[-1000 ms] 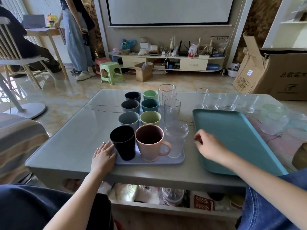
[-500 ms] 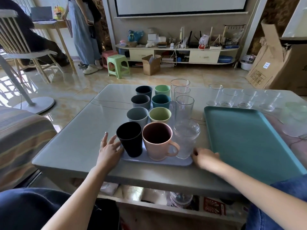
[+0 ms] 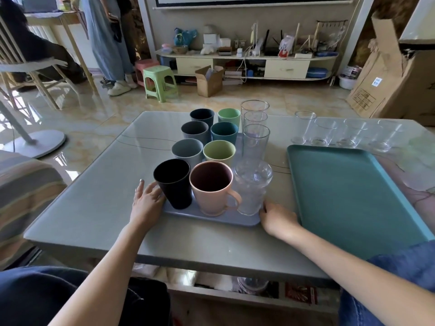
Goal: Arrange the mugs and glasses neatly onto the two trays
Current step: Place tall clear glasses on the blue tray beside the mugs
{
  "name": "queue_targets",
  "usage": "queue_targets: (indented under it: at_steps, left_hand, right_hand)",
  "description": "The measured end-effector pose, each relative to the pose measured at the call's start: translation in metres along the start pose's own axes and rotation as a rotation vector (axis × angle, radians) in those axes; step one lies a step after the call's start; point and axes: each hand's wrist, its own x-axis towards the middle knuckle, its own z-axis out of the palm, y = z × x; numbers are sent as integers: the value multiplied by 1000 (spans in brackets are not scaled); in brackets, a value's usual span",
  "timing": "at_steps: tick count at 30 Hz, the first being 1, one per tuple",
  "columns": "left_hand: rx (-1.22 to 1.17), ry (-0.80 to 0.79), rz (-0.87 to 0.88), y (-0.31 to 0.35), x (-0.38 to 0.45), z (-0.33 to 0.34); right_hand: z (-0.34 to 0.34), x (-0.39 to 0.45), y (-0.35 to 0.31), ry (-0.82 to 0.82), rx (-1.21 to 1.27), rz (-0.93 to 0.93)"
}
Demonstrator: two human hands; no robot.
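The small grey-blue plastic tray (image 3: 211, 220) is full, left hand (image 3: 147, 201) and right hand (image 3: 277, 217) gripping its near corners (grip closure unclear); the large teal tray (image 3: 348, 196) is bare, four clear glasses (image 3: 346, 135) waiting on the bench (image 3: 94, 208).

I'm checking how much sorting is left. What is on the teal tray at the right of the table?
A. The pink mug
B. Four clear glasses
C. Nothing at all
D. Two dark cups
C: the teal tray lies bare, the four clear glasses stand on the table beyond its far edge, and the pink mug sits on the grey tray.
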Motion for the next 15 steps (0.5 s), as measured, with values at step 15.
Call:
queue_targets:
  at_steps: [15]
  left_hand:
    - [-152,457,-229,118,-103,-64]
  right_hand:
    - [-47,-15,69,315,575,-238]
